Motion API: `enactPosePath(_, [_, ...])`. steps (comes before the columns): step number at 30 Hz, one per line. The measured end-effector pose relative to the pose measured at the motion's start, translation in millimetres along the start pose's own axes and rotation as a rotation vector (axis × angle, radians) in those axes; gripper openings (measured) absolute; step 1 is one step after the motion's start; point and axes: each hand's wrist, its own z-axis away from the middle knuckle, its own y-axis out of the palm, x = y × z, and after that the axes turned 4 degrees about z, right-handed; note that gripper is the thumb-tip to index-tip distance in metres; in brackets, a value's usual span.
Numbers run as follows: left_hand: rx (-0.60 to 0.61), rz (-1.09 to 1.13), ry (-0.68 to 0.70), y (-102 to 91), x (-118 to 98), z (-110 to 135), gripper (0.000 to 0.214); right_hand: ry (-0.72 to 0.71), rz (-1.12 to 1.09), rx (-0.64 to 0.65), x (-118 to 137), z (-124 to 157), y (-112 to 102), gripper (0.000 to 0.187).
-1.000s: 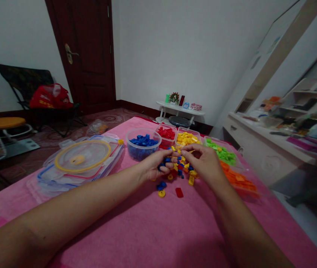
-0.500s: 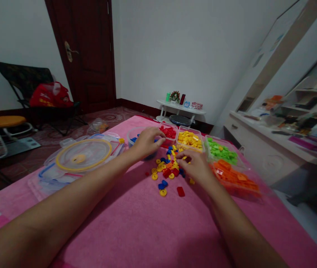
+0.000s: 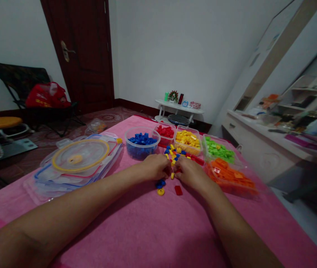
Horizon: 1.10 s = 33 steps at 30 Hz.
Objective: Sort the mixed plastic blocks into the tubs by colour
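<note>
My left hand (image 3: 157,166) is at the near left side of a mixed pile of small toy bricks (image 3: 174,152), fingers curled down and closed. My right hand (image 3: 188,170) faces it from the right, with its fingers bent together at the pile. Whatever either hand holds is hidden behind the fingers. Between them lies a small yellow piece (image 3: 172,175). Just in front are some blue pieces (image 3: 160,184), a yellow wheel-like ring (image 3: 161,191) and a flat red brick (image 3: 178,190). Both hands cover part of the pile.
Beyond the hands stand a round tub of blue bricks (image 3: 142,140) and boxes of red bricks (image 3: 165,131), yellow bricks (image 3: 187,139), green bricks (image 3: 219,149) and orange bricks (image 3: 229,176). Stacked plastic lids (image 3: 81,156) lie left on the pink tablecloth (image 3: 147,230).
My left hand has come back from over the blue tub to the near side of the pile. My right hand has shifted slightly left and down, closer to the left one.
</note>
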Motion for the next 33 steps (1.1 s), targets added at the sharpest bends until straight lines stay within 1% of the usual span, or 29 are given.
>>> enactPosePath(3, [-0.015, 0.048, 0.008, -1.8, -4, 0, 0.017, -0.008, 0.014, -0.046, -3, 0, 0, 0.011])
enactPosePath(6, [-0.109, 0.096, 0.031, -7.5, -11, 2, 0.015, -0.011, -0.013, -0.138, -9, -1, -8, 0.016])
enactPosePath(8, [-0.164, 0.119, 0.097, -10.3, -18, 4, 0.016, 0.015, -0.031, -0.206, -14, -1, -17, 0.017])
enactPosePath(9, [-0.153, 0.140, 0.158, -10.5, -23, 5, 0.017, 0.032, -0.040, -0.234, -15, -1, -23, 0.017])
enactPosePath(10, [-0.118, 0.165, 0.229, -9.5, -27, 7, 0.017, 0.046, -0.048, -0.257, -17, -1, -27, 0.016])
enactPosePath(12, [-0.013, 0.200, 0.357, -4.1, -35, 11, 0.022, 0.056, -0.066, -0.289, -19, -1, -33, 0.015])
enactPosePath(13, [0.020, 0.193, 0.392, -0.1, -39, 13, 0.024, 0.049, -0.075, -0.293, -20, -1, -34, 0.014])
enactPosePath(14, [0.038, 0.169, 0.410, 4.2, -41, 15, 0.022, 0.041, -0.086, -0.292, -20, -1, -34, 0.014])
enactPosePath(16, [0.032, 0.140, 0.399, 12.6, -45, 16, 0.019, 0.031, -0.115, -0.275, -20, -2, -30, 0.014])
enactPosePath(18, [0.000, 0.195, 0.355, 18.6, -44, 14, 0.018, 0.020, -0.149, -0.255, -21, -3, -26, 0.015])
enactPosePath(20, [-0.047, 0.367, 0.260, 21.9, -41, 9, 0.016, 0.011, -0.184, -0.273, -20, -4, -24, 0.015])
enactPosePath(22, [-0.082, 0.664, 0.093, 22.7, -37, 1, 0.015, 0.023, -0.232, -0.349, -19, -3, -27, 0.014])
enactPosePath(25, [-0.061, 1.296, -0.187, 20.3, -31, -7, 0.018, 0.068, -0.361, -0.514, -15, 0, -37, 0.015])
enactPosePath(26, [-0.039, 1.517, -0.265, 18.9, -29, -9, 0.019, 0.073, -0.425, -0.546, -12, 1, -40, 0.015])
enactPosePath(27, [-0.004, 1.717, -0.327, 17.5, -27, -10, 0.021, 0.071, -0.497, -0.553, -9, 2, -42, 0.017])
enactPosePath(29, [0.089, 2.013, -0.393, 15.0, -24, -10, 0.030, 0.046, -0.636, -0.489, -3, 3, -44, 0.019])
enactPosePath(31, [0.196, 2.155, -0.388, 14.3, -21, -8, 0.040, 0.014, -0.710, -0.396, 1, 4, -42, 0.021])
enactPosePath(33, [0.247, 2.189, -0.380, 15.4, -19, -7, 0.040, -0.001, -0.700, -0.369, 1, 3, -40, 0.022])
